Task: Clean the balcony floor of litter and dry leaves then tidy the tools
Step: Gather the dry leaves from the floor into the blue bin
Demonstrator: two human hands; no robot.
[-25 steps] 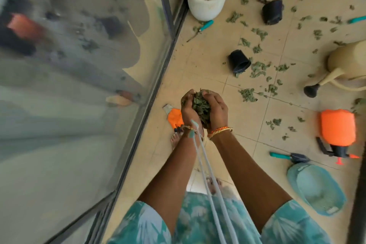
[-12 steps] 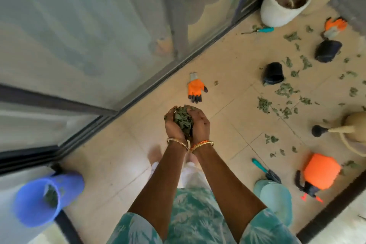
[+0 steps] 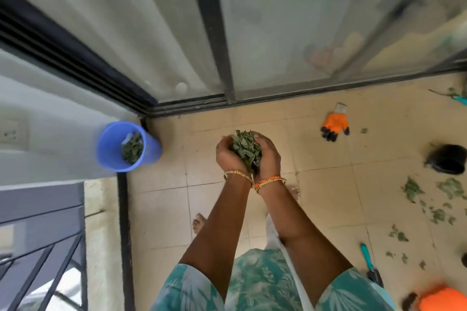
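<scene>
My left hand [image 3: 227, 156] and my right hand [image 3: 269, 159] are cupped together, holding a heap of dry green leaves [image 3: 245, 149] between them above the tiled floor. A blue bucket [image 3: 111, 149] stands in the corner to the left of my hands, with some leaves lying inside it. More loose leaves [image 3: 429, 199] are scattered on the tiles at the right. An orange work glove [image 3: 334, 122] lies near the glass door, and a teal-handled trowel [image 3: 370, 266] lies at the lower right.
A sliding glass door [image 3: 278, 33] runs along the far side. A black pot [image 3: 447, 161] lies on its side at the right. An orange sprayer [image 3: 439, 299] sits at the bottom right. A teal hand tool [image 3: 457, 98] lies by the door track. A railing [image 3: 43, 260] is at the left.
The view has swung left, bringing the blue bucket closer to my hands. Both hands still hold the same heap of leaves together.
</scene>
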